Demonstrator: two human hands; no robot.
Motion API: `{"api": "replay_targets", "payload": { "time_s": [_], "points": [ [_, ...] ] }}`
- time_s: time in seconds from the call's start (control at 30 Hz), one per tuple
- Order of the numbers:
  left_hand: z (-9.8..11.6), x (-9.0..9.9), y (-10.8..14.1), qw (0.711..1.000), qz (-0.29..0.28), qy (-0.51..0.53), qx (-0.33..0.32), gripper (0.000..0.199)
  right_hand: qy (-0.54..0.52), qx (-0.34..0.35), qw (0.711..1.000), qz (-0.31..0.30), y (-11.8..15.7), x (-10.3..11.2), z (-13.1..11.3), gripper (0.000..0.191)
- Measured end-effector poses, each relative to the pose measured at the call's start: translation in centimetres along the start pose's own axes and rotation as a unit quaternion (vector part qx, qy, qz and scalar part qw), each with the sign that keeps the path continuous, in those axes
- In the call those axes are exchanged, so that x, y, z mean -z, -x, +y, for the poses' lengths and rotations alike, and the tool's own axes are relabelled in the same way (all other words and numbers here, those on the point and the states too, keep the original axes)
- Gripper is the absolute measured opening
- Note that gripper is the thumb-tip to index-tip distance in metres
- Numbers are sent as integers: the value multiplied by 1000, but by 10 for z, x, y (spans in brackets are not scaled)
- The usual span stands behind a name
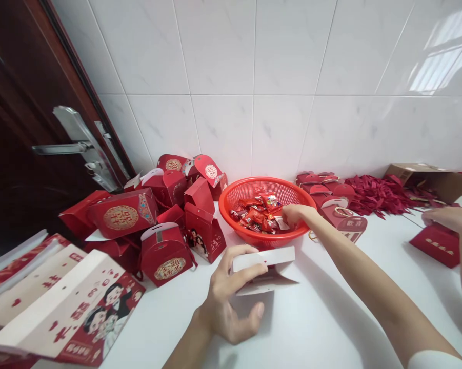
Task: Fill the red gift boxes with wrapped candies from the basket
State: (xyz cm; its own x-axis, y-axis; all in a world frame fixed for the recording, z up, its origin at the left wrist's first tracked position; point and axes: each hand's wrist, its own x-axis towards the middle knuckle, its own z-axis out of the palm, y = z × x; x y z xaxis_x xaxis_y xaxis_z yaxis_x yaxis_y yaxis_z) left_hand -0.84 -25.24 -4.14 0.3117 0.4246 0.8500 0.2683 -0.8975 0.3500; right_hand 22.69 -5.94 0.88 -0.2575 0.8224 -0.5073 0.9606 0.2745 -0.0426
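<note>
My left hand [234,294] steadies a small cardboard gift box [263,261], its fingers over the pale panels and its thumb hanging apart below. The box lies on its side with a flap spread toward the right. Just behind it stands a red plastic basket [267,240] with wrapped candies [252,218] heaped inside. My right hand [292,215] reaches over the basket's right rim, fingers curled down among the candies. Whatever those fingertips grip is hidden.
Red gift boxes [167,251] pile up at left, beside flat unfolded boxes [69,307]. Behind right are more handled boxes [340,215], dark red ribbons [377,195] and a brown carton [434,179]. At far right, another person's hand [452,218] touches a red box [436,245].
</note>
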Motion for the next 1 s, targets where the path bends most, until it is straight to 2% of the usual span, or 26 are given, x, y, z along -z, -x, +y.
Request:
{"api": "replay_targets", "payload": {
  "time_s": [0.13, 0.3, 0.4, 0.5, 0.57, 0.63, 0.67, 0.7, 0.73, 0.8, 0.87, 0.93, 1.0],
  "points": [
    [-3, -1, 0, 1000, 2, 13, 24, 57, -10, -1, 1000, 14, 2, -1, -2, 27],
    [-7, -1, 0, 997, 24, 35, 70, 37, -38, 1, 998, 58, -1, -3, -1, 20],
    [-8, -3, 0, 992, 47, 40, 113, 33, -71, 28, 989, 123, 2, -1, 1, 17],
    [-9, -5, 0, 985, 59, 56, 155, 31, -121, 87, 968, 203, 20, 5, 0, 13],
    [-8, -5, 0, 980, 60, 66, 175, 31, -207, 167, 932, 245, 43, 11, -4, 10],
    [-8, -5, -1, 977, 59, 66, 192, 32, -387, 315, 827, 259, 72, 15, -13, 6],
    [-7, -4, -2, 976, 57, 64, 199, 33, -436, 365, 784, 249, 86, 16, -19, 10],
    [-7, -4, -2, 975, 55, 61, 205, 33, -458, 402, 758, 235, 100, 17, -26, 12],
    [-7, -5, -3, 974, 52, 60, 210, 33, -457, 431, 746, 221, 113, 16, -34, 13],
    [-7, -5, -5, 972, 47, 65, 221, 33, -400, 480, 754, 201, 133, 13, -49, 10],
    [-8, -5, -6, 969, 50, 73, 230, 33, -314, 504, 782, 190, 145, 8, -61, 10],
    [-8, -5, -7, 968, 54, 76, 235, 33, -248, 496, 808, 200, 152, 3, -66, 16],
    [-8, -6, -7, 967, 55, 76, 236, 32, -215, 471, 822, 236, 156, -2, -66, 19]
  ]
}}
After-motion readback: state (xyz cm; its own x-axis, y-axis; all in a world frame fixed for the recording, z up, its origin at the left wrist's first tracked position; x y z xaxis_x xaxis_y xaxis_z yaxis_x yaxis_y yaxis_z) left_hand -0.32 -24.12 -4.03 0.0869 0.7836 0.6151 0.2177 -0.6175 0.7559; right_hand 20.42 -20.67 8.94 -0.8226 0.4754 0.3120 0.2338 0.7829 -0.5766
